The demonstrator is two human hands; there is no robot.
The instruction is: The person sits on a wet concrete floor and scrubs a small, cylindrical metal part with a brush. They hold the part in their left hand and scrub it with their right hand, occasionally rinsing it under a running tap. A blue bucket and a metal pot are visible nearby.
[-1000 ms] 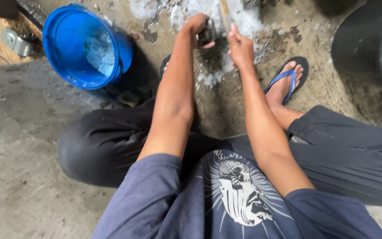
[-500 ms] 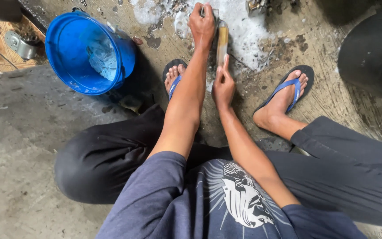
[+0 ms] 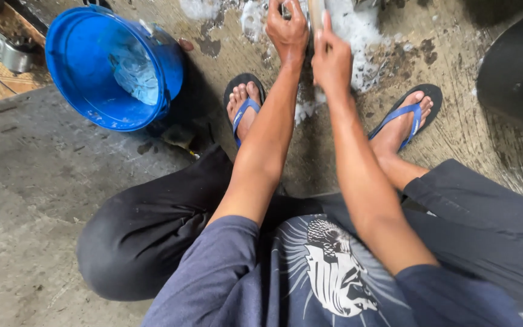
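Note:
I squat on a wet concrete floor with both arms stretched forward. My left hand (image 3: 287, 30) is closed around a small dark object at the top edge of the view; most of that object is hidden. My right hand (image 3: 332, 59) grips a pale wooden handle (image 3: 316, 11), seemingly a brush, that runs up out of the frame. White soapy foam (image 3: 352, 30) covers the floor around both hands. My feet wear black sandals with blue straps, the left foot (image 3: 243, 109) and the right foot (image 3: 407, 118) on either side of my arms.
A blue plastic bucket (image 3: 77, 79) with some water and a cloth inside stands at the upper left. A wooden board with a metal hinge (image 3: 4, 51) lies at the far left. A large dark round object (image 3: 516, 72) sits at the right edge.
My right hand has slid further up along the wooden handle, closer to my left hand. The view has shifted a little, so both hands now sit at the top edge.

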